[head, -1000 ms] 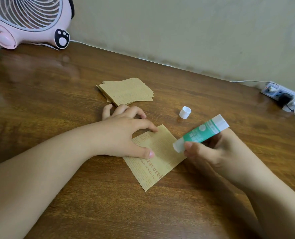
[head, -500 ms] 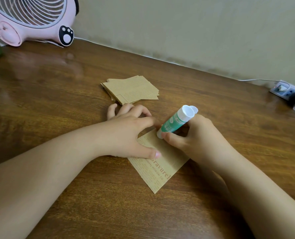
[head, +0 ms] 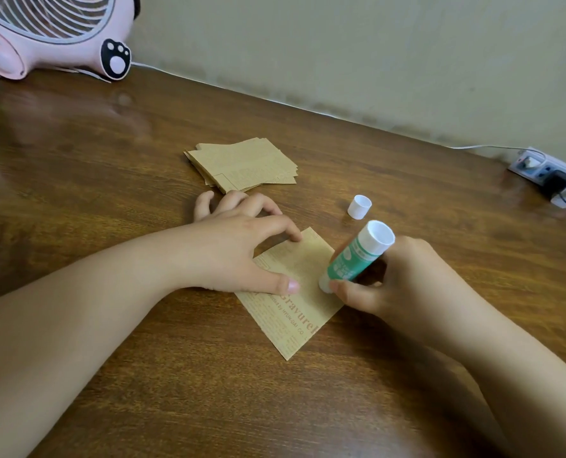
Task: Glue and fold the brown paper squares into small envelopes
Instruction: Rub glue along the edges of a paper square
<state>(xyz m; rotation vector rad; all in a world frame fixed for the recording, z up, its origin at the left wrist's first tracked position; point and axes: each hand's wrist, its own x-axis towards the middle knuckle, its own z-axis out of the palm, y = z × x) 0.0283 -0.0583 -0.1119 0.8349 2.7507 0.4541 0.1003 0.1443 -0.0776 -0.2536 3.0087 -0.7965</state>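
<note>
- Head view: I see my left hand [head: 238,249] with curled fingertips and thumb pinning the printed brown paper square [head: 295,292] flat on the wooden table [head: 109,375].
- My right hand [head: 397,279] grips the green-and-white glue stick [head: 357,256], tip down on the square's right part.
- Beyond the square lie the stack of brown paper squares [head: 245,165] and, to its right, the small white cap [head: 359,206].

One glue stick [head: 357,256], one cap [head: 359,206], one loose paper square [head: 295,292], one paper stack [head: 242,165], one fan [head: 43,31].
</note>
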